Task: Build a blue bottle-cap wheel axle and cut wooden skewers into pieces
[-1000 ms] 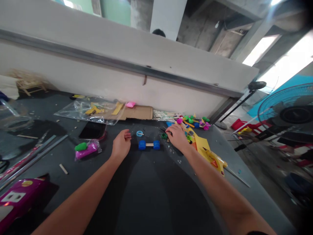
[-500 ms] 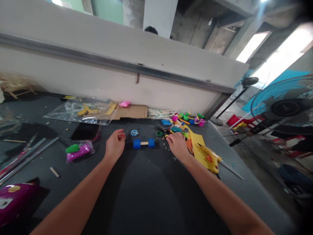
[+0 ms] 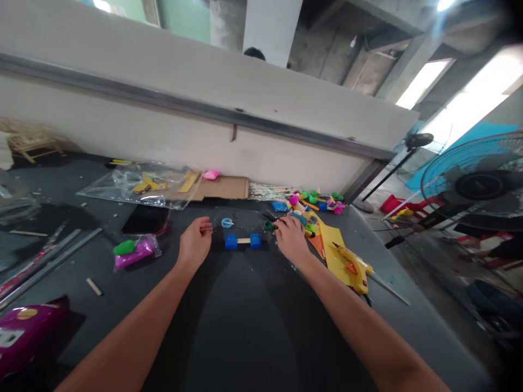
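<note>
Concrete workshop, dark table (image 3: 245,332) along a low white wall, craft stuff spread all over it. Left hand (image 3: 195,243) is half curled, fingers loosely in, nothing visible in it, just left of a blue-wheeled axle (image 3: 243,241), two blue wheels on a wooden stick. The axle lies flat between both hands, probably placed there for easy reach. Light-blue ring (image 3: 227,222) sits just behind it. Right hand (image 3: 291,240) is curled down beside a green ring (image 3: 268,225); fingers partly closed, cannot tell if they grip anything. Yellow hot glue gun (image 3: 351,269) lies on a yellow card sheet (image 3: 332,245) at right, seemingly within reach of that hand. Colored craft parts (image 3: 318,200) are heaped further back, likely pushed aside to leave working room. Clay packet (image 3: 134,253) lies left.
</note>
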Motion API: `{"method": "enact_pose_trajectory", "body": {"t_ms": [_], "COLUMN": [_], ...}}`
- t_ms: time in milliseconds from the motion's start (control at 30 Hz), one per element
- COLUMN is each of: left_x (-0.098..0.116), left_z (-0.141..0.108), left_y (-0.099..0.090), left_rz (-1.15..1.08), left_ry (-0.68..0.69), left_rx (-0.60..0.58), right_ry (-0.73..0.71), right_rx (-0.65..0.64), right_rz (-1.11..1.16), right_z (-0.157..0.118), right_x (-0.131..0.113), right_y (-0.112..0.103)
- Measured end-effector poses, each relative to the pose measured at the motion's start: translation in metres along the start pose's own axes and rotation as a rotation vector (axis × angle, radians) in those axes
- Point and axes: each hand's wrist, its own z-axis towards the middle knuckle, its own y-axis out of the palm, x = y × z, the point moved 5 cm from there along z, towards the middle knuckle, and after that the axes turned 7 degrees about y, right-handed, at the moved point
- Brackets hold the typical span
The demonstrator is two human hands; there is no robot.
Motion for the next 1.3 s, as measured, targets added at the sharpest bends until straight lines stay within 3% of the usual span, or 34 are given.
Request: {"method": "enact_pose_trajectory", "body": {"t_ms": [500, 867, 1300], "left_x": [0.0, -0.004, 0.0], "left_z": [0.0, 0.0, -0.002], "left_y": [0.0, 0.001, 0.0], "left_rz": [-0.018, -0.023, -0.032], "left_ry": [0.016, 0.024, 0.033], "left_rx": [-0.01, -0.011, -0.02], "right_ry": [-0.004, -0.047, -0.034], "right_rx": [-0.023, 0.018, 0.086], "right_rz": [0.011, 0.055, 0.103], "right_z": [0.02, 0.018, 0.008], "right_x": [0.0, 0.0, -0.01], "right_y": [0.031, 0.026, 0.003]}}
